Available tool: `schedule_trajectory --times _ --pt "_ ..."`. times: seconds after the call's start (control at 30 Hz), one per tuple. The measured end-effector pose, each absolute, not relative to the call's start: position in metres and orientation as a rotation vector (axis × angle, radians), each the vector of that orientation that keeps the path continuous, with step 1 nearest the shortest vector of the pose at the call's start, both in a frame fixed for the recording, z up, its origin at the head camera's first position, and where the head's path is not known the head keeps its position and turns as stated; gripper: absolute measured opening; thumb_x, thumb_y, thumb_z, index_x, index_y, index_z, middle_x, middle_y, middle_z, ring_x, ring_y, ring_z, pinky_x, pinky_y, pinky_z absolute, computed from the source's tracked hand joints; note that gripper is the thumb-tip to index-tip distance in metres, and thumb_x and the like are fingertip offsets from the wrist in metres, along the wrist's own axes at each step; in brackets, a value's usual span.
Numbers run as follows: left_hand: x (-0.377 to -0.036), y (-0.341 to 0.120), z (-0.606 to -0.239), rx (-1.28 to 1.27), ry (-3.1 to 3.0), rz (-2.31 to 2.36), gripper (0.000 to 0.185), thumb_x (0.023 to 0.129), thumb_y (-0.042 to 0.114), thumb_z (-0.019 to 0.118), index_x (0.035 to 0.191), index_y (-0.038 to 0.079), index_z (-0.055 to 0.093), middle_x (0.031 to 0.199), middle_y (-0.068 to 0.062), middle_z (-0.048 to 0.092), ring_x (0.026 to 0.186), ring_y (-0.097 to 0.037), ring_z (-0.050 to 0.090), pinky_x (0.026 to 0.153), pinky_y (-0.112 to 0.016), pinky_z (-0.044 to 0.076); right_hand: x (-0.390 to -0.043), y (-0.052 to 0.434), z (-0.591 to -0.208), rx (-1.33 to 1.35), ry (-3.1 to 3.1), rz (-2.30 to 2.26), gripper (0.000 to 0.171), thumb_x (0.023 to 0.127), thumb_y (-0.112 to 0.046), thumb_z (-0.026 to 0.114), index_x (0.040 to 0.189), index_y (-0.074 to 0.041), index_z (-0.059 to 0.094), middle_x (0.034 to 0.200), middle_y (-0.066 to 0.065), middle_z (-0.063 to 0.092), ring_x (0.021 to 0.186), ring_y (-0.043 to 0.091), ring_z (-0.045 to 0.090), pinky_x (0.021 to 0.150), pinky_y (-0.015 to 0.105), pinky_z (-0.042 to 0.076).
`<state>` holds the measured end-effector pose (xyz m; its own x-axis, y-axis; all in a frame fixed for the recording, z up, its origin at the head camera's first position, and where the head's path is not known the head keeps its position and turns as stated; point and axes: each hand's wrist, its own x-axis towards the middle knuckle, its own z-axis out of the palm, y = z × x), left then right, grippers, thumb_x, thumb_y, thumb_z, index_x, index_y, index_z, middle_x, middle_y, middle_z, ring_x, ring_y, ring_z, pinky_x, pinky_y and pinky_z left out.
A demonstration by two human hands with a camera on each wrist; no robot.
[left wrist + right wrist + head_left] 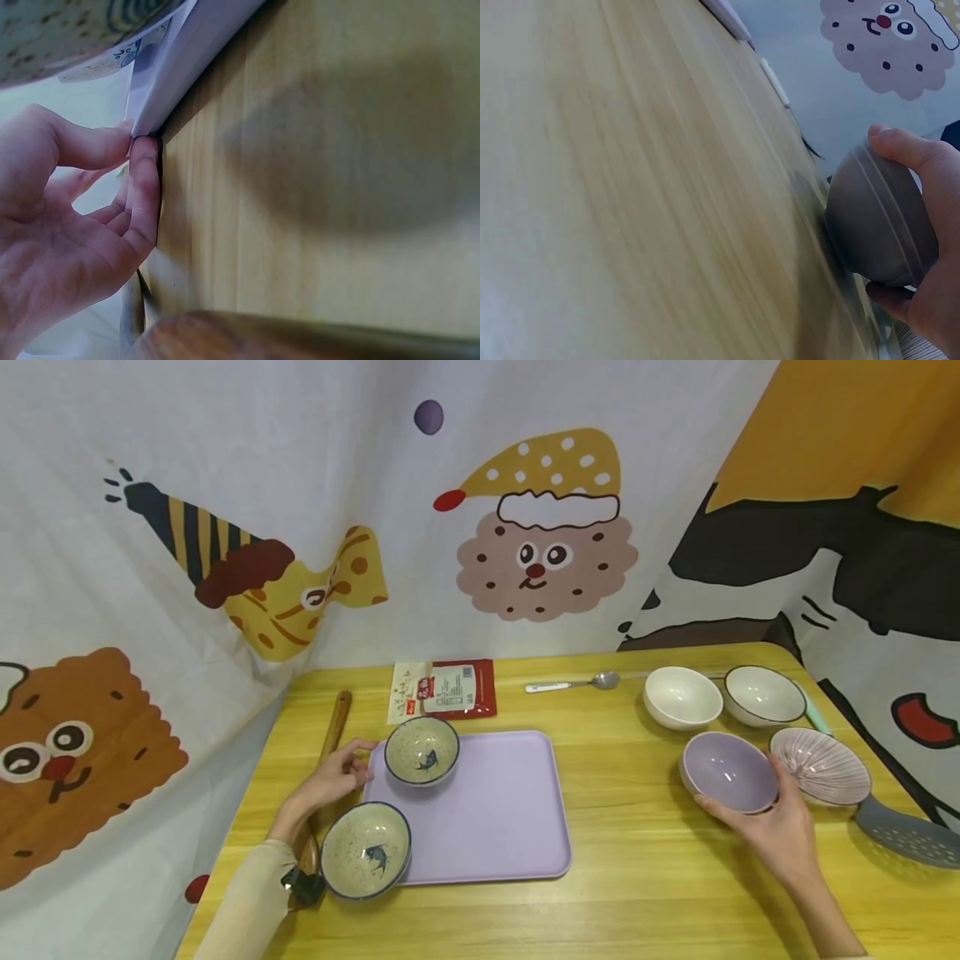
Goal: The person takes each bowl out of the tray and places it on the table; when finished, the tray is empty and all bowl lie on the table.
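My left hand point(335, 779) pinches the left edge of a lilac tray point(502, 810) between thumb and fingers, as the left wrist view shows. A speckled bowl with a fish drawing point(408, 760) stands on the tray's far left corner. Nearer to me, a second speckled fish bowl point(352, 852) overlaps the tray's near left corner. Over at the right, my right hand point(783, 831) grips a purple bowl point(727, 768) by its sides, thumb and fingers on opposite sides. In the right wrist view a line runs round this bowl point(877, 217) below its rim.
Two white bowls point(682, 697) point(763, 695) and a striped bowl point(821, 767) surround the purple one. A grey slotted ladle point(907, 835) lies at the right edge. Along the back are a spoon point(573, 682) and a red-and-cream packet point(442, 690). A wooden handle point(336, 727) lies left.
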<state>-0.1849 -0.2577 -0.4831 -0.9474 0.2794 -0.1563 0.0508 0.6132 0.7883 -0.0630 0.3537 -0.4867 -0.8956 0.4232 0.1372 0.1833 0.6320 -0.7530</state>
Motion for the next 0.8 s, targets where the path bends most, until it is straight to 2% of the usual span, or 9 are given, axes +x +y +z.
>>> schedule_trajectory --times 0.13,0.27,0.37,0.43,0.5,0.57,0.63,0.73,0.8 --pt "-0.185 -0.257 -0.482 0.260 2.574 1.243 0.045 0.094 0.001 0.061 0.139 0.001 0.053 0.089 -0.013 0.059 0.076 -0.020 0.055 0.067 -0.028 0.047 -0.063 0.356 -0.487 -0.504 -2.554 1.149 0.122 0.071 -0.029 0.092 0.163 -0.012 0.014 0.160 0.031 0.029 0.136 0.054 0.039 0.110 0.067 0.031" --pt "-0.185 -0.257 -0.482 0.264 2.582 1.240 0.045 0.094 0.001 0.061 0.138 0.001 0.053 0.089 -0.013 0.059 0.077 -0.020 0.056 0.067 -0.028 0.047 -0.064 0.357 -0.486 -0.487 -2.570 1.127 0.119 0.073 -0.030 0.091 0.163 -0.008 0.015 0.157 0.035 0.031 0.133 0.056 0.040 0.106 0.071 0.033" --pt "-0.184 -0.257 -0.482 0.261 2.586 1.236 0.045 0.093 0.001 0.061 0.138 0.001 0.054 0.089 -0.013 0.059 0.077 -0.019 0.055 0.067 -0.027 0.047 -0.065 0.357 -0.485 -0.395 -2.565 1.072 0.114 0.073 -0.028 0.091 0.160 -0.002 0.022 0.149 0.038 0.039 0.126 0.055 0.046 0.109 0.038 0.042" --pt "-0.184 -0.257 -0.483 0.260 2.586 1.233 0.045 0.093 0.001 0.061 0.138 0.002 0.054 0.089 -0.013 0.059 0.077 -0.019 0.055 0.067 -0.027 0.047 -0.065 0.356 -0.485 -0.309 -2.536 1.031 0.111 0.070 -0.024 0.093 0.156 0.001 0.028 0.142 0.037 0.046 0.121 0.053 0.050 0.100 0.016 0.038" --pt "-0.184 -0.257 -0.484 0.258 2.585 1.237 0.046 0.093 0.001 0.062 0.138 0.002 0.054 0.089 -0.013 0.059 0.077 -0.019 0.055 0.066 -0.027 0.046 -0.066 0.355 -0.484 -0.242 -2.496 0.979 0.106 0.066 -0.020 0.095 0.151 0.004 0.036 0.135 0.036 0.051 0.116 0.051 0.052 0.088 0.007 0.030" --pt "-0.184 -0.258 -0.484 0.259 2.582 1.245 0.046 0.093 0.001 0.061 0.138 0.001 0.054 0.089 -0.012 0.059 0.077 -0.019 0.055 0.066 -0.027 0.046 -0.066 0.352 -0.482 -0.212 -2.459 0.942 0.106 0.062 -0.018 0.096 0.148 0.005 0.039 0.134 0.036 0.052 0.117 0.051 0.051 0.098 0.016 0.037" --pt "-0.185 -0.258 -0.485 0.263 2.580 1.248 0.046 0.093 0.001 0.061 0.138 0.001 0.053 0.089 -0.012 0.059 0.077 -0.019 0.055 0.067 -0.027 0.047 -0.066 0.349 -0.477 -0.199 -2.430 0.918 0.108 0.060 -0.016 0.097 0.149 0.004 0.039 0.134 0.035 0.052 0.119 0.052 0.050 0.106 0.038 0.041" --pt "-0.185 -0.257 -0.485 0.265 2.581 1.249 0.046 0.093 0.000 0.061 0.138 0.000 0.053 0.088 -0.012 0.059 0.076 -0.020 0.055 0.067 -0.027 0.047 -0.068 0.345 -0.466 -0.184 -2.421 0.893 0.110 0.061 -0.017 0.095 0.152 0.003 0.036 0.136 0.036 0.049 0.122 0.053 0.047 0.102 0.069 0.035" --pt "-0.185 -0.257 -0.484 0.265 2.579 1.249 0.046 0.093 0.001 0.061 0.138 0.000 0.053 0.088 -0.012 0.059 0.076 -0.020 0.055 0.066 -0.027 0.047 -0.071 0.342 -0.458 -0.159 -2.430 0.898 0.109 0.065 -0.017 0.094 0.154 0.002 0.034 0.140 0.035 0.048 0.124 0.055 0.046 0.101 0.072 0.034"
